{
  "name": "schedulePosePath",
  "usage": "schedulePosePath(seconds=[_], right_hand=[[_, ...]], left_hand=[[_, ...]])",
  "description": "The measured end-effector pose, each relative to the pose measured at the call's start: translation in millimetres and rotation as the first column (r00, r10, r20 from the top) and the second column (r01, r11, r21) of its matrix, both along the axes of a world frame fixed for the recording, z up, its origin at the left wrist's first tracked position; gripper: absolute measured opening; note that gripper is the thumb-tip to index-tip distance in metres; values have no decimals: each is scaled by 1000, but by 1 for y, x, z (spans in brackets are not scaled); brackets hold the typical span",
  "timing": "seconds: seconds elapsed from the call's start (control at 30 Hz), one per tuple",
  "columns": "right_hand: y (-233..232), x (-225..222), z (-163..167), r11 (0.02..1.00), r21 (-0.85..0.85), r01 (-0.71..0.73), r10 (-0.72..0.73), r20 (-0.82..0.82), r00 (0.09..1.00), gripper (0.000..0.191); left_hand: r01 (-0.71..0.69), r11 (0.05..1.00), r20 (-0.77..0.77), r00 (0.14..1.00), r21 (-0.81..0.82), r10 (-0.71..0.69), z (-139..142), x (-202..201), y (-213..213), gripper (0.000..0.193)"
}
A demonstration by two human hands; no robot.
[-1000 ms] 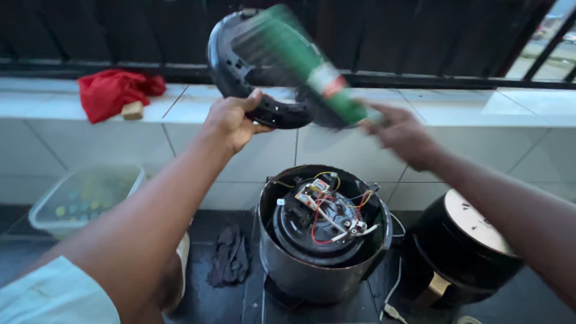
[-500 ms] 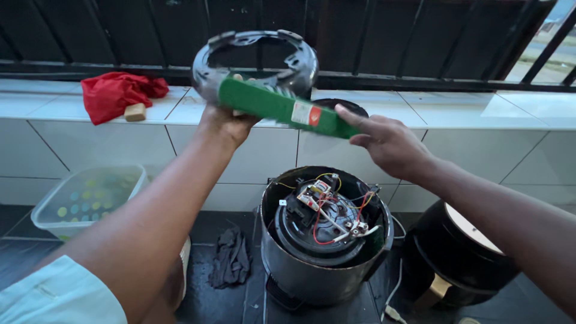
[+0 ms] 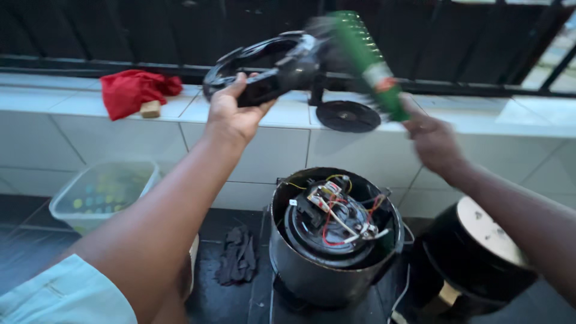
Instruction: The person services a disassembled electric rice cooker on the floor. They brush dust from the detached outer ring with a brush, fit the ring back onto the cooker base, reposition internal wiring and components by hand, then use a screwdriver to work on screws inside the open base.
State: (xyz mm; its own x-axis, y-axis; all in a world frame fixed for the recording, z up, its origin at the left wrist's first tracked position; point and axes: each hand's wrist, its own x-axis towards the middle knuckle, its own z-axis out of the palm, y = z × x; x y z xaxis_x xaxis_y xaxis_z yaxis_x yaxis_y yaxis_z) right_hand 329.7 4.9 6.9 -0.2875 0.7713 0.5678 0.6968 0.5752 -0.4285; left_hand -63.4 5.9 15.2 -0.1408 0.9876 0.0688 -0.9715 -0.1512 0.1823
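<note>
My left hand (image 3: 233,113) grips a black ring-shaped appliance part (image 3: 264,72), tilted nearly edge-on above the white tiled ledge (image 3: 288,126). My right hand (image 3: 433,142) holds a green brush (image 3: 365,59) by its lower end, the blurred brush slanting up-left against the ring. Below both hands stands an opened black cooker body (image 3: 335,237) with red and white wires and a metal plate showing inside.
A red cloth (image 3: 133,90) and a small wooden block (image 3: 150,108) lie on the ledge at left, a black disc (image 3: 348,116) at its middle. A clear plastic tub (image 3: 102,192), dark gloves (image 3: 237,254) and a black round lid (image 3: 480,252) sit on the floor.
The ring has tipped from face-on to nearly edge-on. The green brush swung from lying across the ring to pointing steeply up, and my right hand moved right.
</note>
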Motion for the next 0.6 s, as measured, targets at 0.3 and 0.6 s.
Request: schedulePosePath(seconds=[0.3, 0.6], right_hand=[[1, 12, 1, 971, -181, 158, -154, 35, 987, 54], [0, 41, -64, 893, -161, 421, -445, -166, 880, 64]], left_hand=[[78, 996, -179, 980, -45, -85, -5, 7, -10, 30], [121, 971, -414, 888, -204, -198, -28, 71, 1, 25]])
